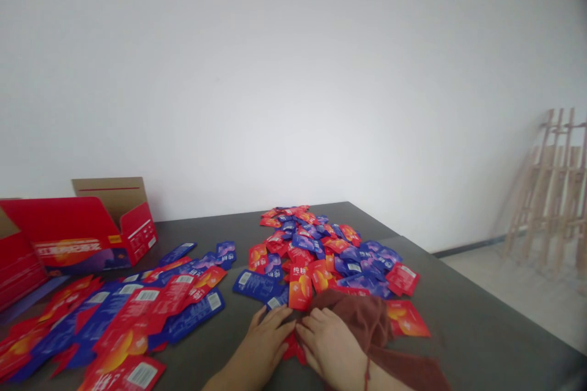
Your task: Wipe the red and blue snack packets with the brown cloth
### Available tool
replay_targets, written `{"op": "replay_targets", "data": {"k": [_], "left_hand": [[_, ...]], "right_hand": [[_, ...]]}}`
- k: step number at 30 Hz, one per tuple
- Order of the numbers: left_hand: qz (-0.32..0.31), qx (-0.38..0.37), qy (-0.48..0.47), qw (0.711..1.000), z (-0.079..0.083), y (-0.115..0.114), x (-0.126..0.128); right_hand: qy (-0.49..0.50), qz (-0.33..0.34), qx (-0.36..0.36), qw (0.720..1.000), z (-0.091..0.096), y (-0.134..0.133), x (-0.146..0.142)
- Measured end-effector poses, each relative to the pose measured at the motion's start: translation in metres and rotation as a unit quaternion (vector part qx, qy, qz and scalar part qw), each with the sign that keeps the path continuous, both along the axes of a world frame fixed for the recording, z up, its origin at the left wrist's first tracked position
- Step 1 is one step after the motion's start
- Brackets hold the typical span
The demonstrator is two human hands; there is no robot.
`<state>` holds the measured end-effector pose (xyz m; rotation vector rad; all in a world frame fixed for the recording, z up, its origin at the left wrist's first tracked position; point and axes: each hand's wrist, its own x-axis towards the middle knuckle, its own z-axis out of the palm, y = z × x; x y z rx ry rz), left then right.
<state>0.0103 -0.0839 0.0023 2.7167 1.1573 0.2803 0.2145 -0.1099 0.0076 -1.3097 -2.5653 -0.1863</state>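
My left hand [268,342] and my right hand [328,342] are close together at the front of the table, fingers bent inward and nearly meeting. Both are closed on a red packet [293,349], mostly hidden beneath the fingers. Against my right hand and behind it lies a crumpled brown cloth [358,311], trailing off to the lower right. Just beyond my fingertips an orange-red packet [300,287] with white lettering lies face up. A pile of red and blue-purple packets [316,244] spreads from there toward the wall.
More red and blue packets [147,311] are strewn in overlapping rows on the left. Behind them stands an open red carton [73,226], with part of another red box [16,263] at the left edge. The dark table [458,311] ends at the right; wooden frames [550,189] lean beyond it.
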Motion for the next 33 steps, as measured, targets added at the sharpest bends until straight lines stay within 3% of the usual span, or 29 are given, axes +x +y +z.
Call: {"op": "replay_targets", "data": {"k": [3, 7, 13, 16, 21, 24, 28, 33], "left_hand": [[-0.001, 0.004, -0.003, 1.000, -0.002, 0.000, -0.001], [-0.012, 0.013, -0.004, 1.000, -0.001, 0.000, -0.003], [-0.012, -0.003, -0.013, 1.000, 0.002, -0.001, -0.004], [-0.011, -0.009, -0.022, 1.000, -0.002, 0.000, -0.005], [-0.033, -0.003, -0.038, 0.999, -0.008, 0.002, -0.007], [-0.043, -0.005, -0.036, 0.998, -0.005, 0.000, -0.008], [-0.037, -0.010, -0.017, 0.999, 0.003, -0.002, -0.008], [-0.026, -0.012, -0.012, 1.000, 0.006, -0.003, -0.007]], "right_hand": [[0.019, 0.054, -0.031, 0.998, 0.003, -0.009, 0.000], [0.046, 0.123, -0.060, 0.990, 0.012, -0.024, 0.032], [0.094, 0.015, -0.024, 0.995, 0.008, -0.018, 0.065], [0.092, 0.001, -0.022, 0.996, 0.003, -0.009, 0.049], [0.028, 0.076, -0.032, 0.996, 0.000, -0.007, -0.006], [0.019, 0.096, -0.045, 0.994, 0.005, -0.011, -0.017], [0.043, 0.092, -0.059, 0.993, 0.009, -0.018, 0.009], [0.088, 0.010, -0.047, 0.995, 0.007, -0.016, 0.053]]}}
